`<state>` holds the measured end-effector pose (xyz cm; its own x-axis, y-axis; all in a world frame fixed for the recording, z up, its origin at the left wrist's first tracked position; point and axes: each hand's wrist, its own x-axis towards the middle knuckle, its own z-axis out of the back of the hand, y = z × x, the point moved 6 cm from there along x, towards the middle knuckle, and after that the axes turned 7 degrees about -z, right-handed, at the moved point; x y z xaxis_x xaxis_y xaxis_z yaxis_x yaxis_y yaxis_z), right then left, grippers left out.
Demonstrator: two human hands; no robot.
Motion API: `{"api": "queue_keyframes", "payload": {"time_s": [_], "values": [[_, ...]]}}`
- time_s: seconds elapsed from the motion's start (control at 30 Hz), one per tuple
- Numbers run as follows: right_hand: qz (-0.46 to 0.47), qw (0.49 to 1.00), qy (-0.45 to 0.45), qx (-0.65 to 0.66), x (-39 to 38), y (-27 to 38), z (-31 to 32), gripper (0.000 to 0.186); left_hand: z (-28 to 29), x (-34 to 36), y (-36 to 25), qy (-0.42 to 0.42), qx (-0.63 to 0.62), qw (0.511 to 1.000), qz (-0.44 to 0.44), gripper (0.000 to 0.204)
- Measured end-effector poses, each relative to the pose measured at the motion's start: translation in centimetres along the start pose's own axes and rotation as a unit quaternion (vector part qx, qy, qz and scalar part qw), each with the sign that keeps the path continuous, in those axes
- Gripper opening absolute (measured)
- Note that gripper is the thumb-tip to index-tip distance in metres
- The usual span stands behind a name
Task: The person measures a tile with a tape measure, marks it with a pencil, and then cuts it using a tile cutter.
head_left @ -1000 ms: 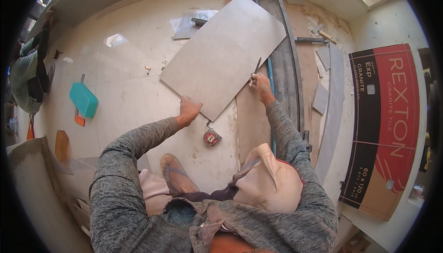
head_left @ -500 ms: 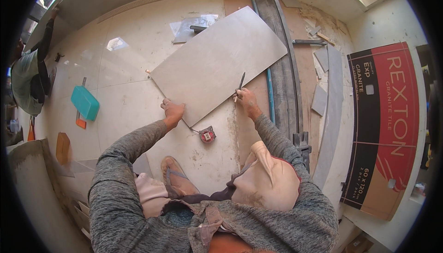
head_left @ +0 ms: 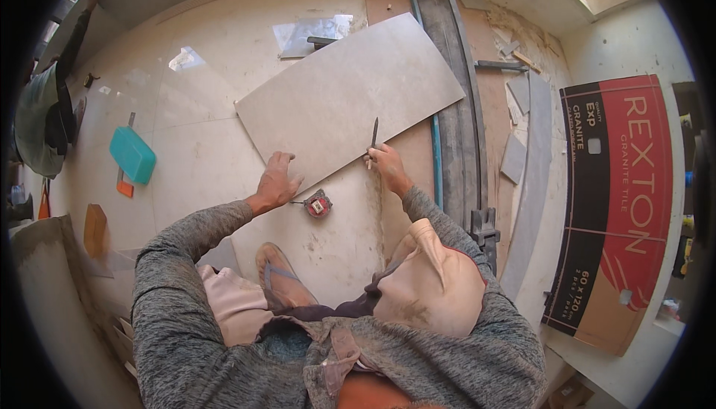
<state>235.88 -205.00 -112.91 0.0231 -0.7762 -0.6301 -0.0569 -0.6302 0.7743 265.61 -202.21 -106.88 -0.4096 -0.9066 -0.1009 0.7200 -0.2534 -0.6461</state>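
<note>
A large beige tile [head_left: 343, 92] lies tilted across the floor ahead of me. My left hand [head_left: 276, 181] rests at its near-left corner and hides that corner. Its fingers are stretched over the tile's surface, with the thumb apart. My right hand [head_left: 389, 166] is closed round a dark, slim pencil-like marker [head_left: 375, 133] at the tile's near edge, its tip pointing away from me. A small pale piece, too small to name, shows by those fingers. Just beside my left hand sits a red and grey tape measure [head_left: 318, 204].
A long dark rail-like tool [head_left: 459, 110] runs along the tile's right. Grey tile offcuts [head_left: 514, 159] lie beyond it. A red and black carton [head_left: 615, 207] stands far right. At left are a teal box [head_left: 133, 157], a wooden block [head_left: 95, 230] and another person [head_left: 41, 125].
The tile has turned slightly clockwise. My left hand's fingers have straightened over its corner. The tape measure has shifted a little up and left, while the marker stays in my right hand.
</note>
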Motion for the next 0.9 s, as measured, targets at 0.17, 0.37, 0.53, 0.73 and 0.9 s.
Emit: {"api": "queue_keyframes", "payload": {"time_s": [0.17, 0.37, 0.53, 0.73, 0.9], "values": [[0.041, 0.958, -0.059, -0.277, -1.8, 1.0, 1.0, 0.023, -3.4, -3.3, -6.0, 0.228, 0.051, 0.959, -0.162, 0.071], [0.138, 0.857, -0.078, -0.489, -7.6, -1.2, 1.6, 0.024, -5.9, -4.5, -5.7, 0.179, 0.106, 0.946, -0.248, 0.058], [0.142, 0.816, -0.061, -0.557, -10.7, -2.3, 0.7, 0.037, -6.8, -2.8, -5.0, 0.243, 0.053, 0.952, -0.18, 0.048], [0.08, 0.908, 0.104, -0.397, -12.0, 0.5, -3.4, 0.06, -2.2, -3.5, -2.8, 0.156, -0.096, 0.983, -0.011, 0.062], [0.003, 0.924, 0.195, -0.33, -10.8, -0.1, -6.2, 0.067, -0.7, -5.9, -1.3, 0.159, -0.168, 0.973, 0.007, 0.06]]}}
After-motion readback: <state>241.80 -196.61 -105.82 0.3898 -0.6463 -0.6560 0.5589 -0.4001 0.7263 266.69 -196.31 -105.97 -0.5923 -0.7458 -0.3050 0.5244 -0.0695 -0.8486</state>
